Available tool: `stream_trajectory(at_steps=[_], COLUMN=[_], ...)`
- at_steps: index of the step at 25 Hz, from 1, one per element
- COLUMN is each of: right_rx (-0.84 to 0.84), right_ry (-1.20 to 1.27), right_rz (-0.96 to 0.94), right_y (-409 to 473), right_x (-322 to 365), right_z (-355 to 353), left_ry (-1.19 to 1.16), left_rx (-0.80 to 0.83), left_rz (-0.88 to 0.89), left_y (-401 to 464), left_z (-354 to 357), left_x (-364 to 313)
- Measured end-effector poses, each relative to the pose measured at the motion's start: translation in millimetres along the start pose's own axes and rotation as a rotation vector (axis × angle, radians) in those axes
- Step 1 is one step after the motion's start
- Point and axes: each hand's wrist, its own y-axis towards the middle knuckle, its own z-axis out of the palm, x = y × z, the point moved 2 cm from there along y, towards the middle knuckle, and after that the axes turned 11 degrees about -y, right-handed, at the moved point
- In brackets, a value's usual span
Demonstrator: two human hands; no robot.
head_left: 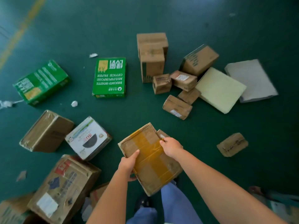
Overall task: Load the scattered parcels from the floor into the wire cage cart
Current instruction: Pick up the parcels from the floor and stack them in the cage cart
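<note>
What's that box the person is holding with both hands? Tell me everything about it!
The flat box is brown cardboard, crossed by wide bands of yellow-brown tape with shiny clear tape over it. Its edges look worn and crumpled. It is tilted, held above the green floor. The left hand grips its near left edge, thumb on top. The right hand pinches its right edge. A smaller brown parcel peeks out from behind it.

Both arms extended; left grip (pixel 127 165), right grip (pixel 172 147) curled, clasping.
</note>
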Motion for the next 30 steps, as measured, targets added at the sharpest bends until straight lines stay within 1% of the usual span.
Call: stream_trajectory(at_steps=[4, 6, 9, 12, 16, 19, 22, 27, 30], right_rx=[-0.135, -0.211, -0.324, -0.405, -0.498, -0.555, -0.599, -0.679, -0.756], right_ry=[0.134, 0.193, 0.271, 0.377, 0.557, 0.697, 0.776, 0.911, 1.002], right_rz=[0.065, 0.103, 0.174, 0.240, 0.356, 0.465, 0.567, 0.697, 0.783], right_y=[-72.9, -102.2, -143.3, -178.8, -230.4, -269.2, -310.3, -394.6, -451.5], right_x=[-10.2, -19.8, -44.4, -77.8, -146.6, -210.6, -279.5, -401.7, -476.6], right_z=[-6.5, -11.0, -15.5, -14.7, -5.3, 12.5, 40.3, 98.9, 134.6], left_ry=[0.072, 0.106, 0.183, 0.305, 0.507, 0.645, 0.789, 0.985, 1.068], left_rx=[0.036, 0.047, 0.095, 0.121, 0.202, 0.306, 0.387, 0.487, 0.546], left_rz=[0.098, 0.167, 0.223, 0.325, 0.436, 0.482, 0.498, 0.562, 0.646], left_y=[-54.9, -72.3, -92.2, -101.7, -119.1, -172.4, -221.5, -277.6, -316.6], left_z=[-6.1, -1.4, 14.0, 39.9, 102.5, 145.7, 182.5, 242.0, 272.4], left_x=[-1.8, -1.5, 4.6, 14.5, 45.7, 94.8, 161.1, 300.0, 386.5])
